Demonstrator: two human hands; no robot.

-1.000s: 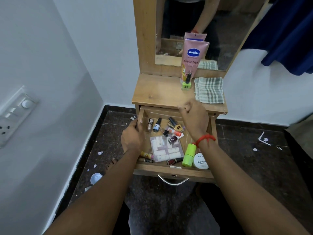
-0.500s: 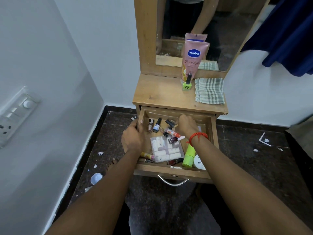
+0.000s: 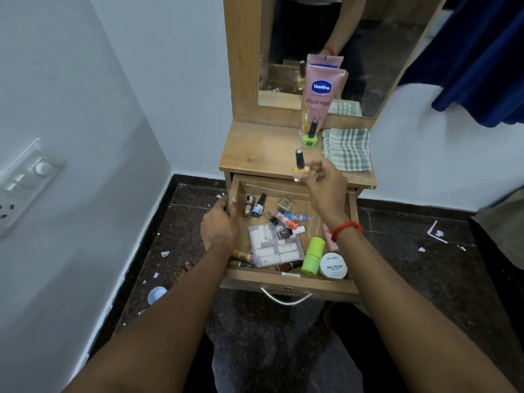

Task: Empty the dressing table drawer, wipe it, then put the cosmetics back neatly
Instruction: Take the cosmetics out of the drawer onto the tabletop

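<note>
Emptying is under way: the right hand (image 3: 323, 182) pinches a small pale nail-polish bottle with a black cap (image 3: 299, 165) above the open wooden drawer (image 3: 286, 282), whose left wall the left hand (image 3: 219, 225) grips. Next, stand it on the wooden tabletop (image 3: 263, 148) just ahead.

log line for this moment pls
phase: emptying drawer | right hand: lifting nail polish bottle toward tabletop | left hand: gripping drawer's left wall

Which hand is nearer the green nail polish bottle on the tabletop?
Right. The right hand, holding a small bottle, is just below the green nail polish bottle; the left hand grips the drawer's left wall.
</note>
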